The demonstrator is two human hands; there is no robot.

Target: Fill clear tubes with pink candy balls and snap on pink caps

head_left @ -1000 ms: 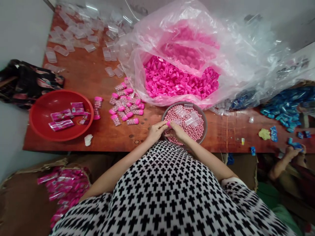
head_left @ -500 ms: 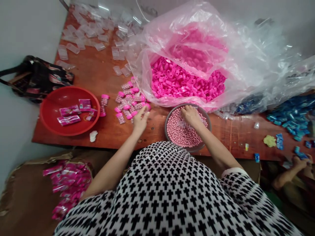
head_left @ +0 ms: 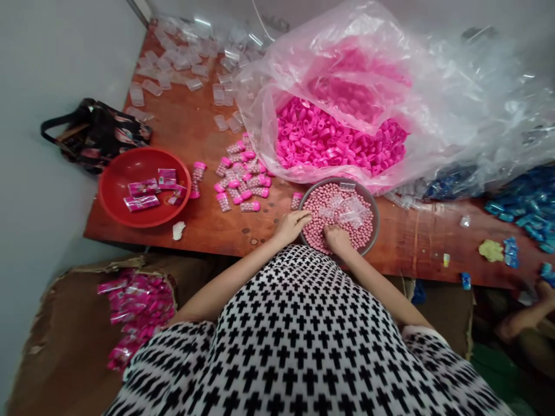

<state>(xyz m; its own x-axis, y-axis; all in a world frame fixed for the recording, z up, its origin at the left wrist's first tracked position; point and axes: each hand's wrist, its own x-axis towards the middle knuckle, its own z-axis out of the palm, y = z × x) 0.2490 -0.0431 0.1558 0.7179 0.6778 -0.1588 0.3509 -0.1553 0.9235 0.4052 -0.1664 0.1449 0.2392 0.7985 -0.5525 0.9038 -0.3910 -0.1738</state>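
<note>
My left hand (head_left: pixel 291 226) rests at the near left rim of a grey metal bowl (head_left: pixel 373 222), fingers together, and I cannot tell if it holds anything. My right hand (head_left: pixel 337 240) sits down among the small pink balls (head_left: pixel 323 222) filling the bowl, its fingers partly hidden. Several clear plastic tubes (head_left: pixel 349 209) lie on top of the balls. One pink-capped tube (head_left: pixel 297 200) stands by the rim. To the left, a heap of filled pink-capped tubes (head_left: pixel 245 182) lies on the wooden table (head_left: pixel 203 231), apart from both hands.
Behind the bowl, a plastic bag (head_left: pixel 277 86) holds many pink caps (head_left: pixel 333 141). A red basin (head_left: pixel 104 196) holds pink packets. Loose clear tubes (head_left: pixel 177 69) lie at the back. Blue packets (head_left: pixel 529 211) lie at the right, near a co-worker's hand (head_left: pixel 540 306). Pink packets (head_left: pixel 139 309) lie on cardboard below.
My left hand has moved back from the heap of capped tubes to the bowl's rim. My right hand has shifted nearer me within the balls. The whole view has slid slightly right.
</note>
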